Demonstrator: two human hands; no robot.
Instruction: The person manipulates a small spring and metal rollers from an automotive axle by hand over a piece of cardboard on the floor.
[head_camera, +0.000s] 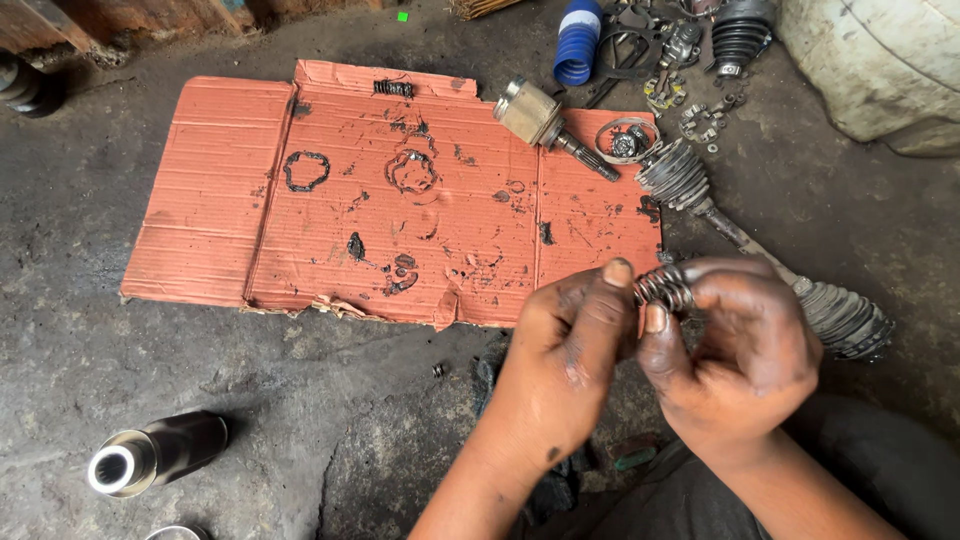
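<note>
While both hands (650, 350) pinch a coiled spring (662, 290), cardboard edge (400, 315) just beyond, bare floor (280, 400) left

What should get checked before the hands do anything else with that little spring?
1. Both hands on the spring: ok, left hand and right hand pinch it.
2. Spring unbroken: cannot tell, fingers cover part.
3. Cardboard sheet close for setting parts down: ok.
4. Axle shaft out of the way: not ok, it lies right behind the right hand.
5. Hands clean for a sure grip: not ok, greasy.
</note>
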